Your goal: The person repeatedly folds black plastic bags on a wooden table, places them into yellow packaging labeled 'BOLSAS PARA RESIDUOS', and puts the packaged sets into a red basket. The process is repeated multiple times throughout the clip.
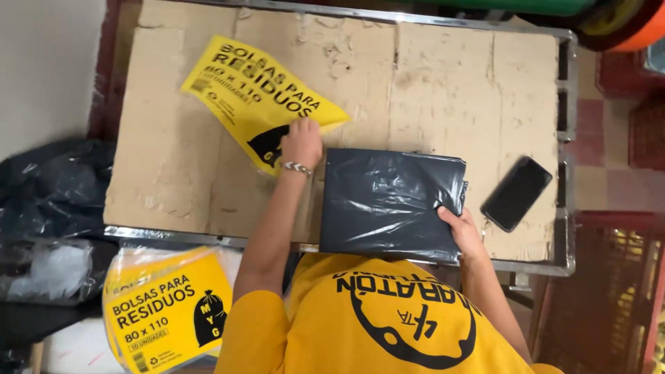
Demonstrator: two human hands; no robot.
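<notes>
My left grip (302, 143) presses flat, fingers together, on the yellow printed plastic sleeve (260, 97) toward the cardboard-covered bench's (443, 83) far left corner; my right grip (463, 232) pinches the folded black plastic bag stack (388, 204) at the near edge.

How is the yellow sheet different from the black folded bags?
The yellow sheet is bright and printed; the black folded bags are dark, plain and shiny. The yellow sheet lies slanted and looks like one thin layer; the black bags sit square, in a thicker stack. The left hand touches the sheet; the right hand grips the bags. Both lie on the cardboard.
</notes>
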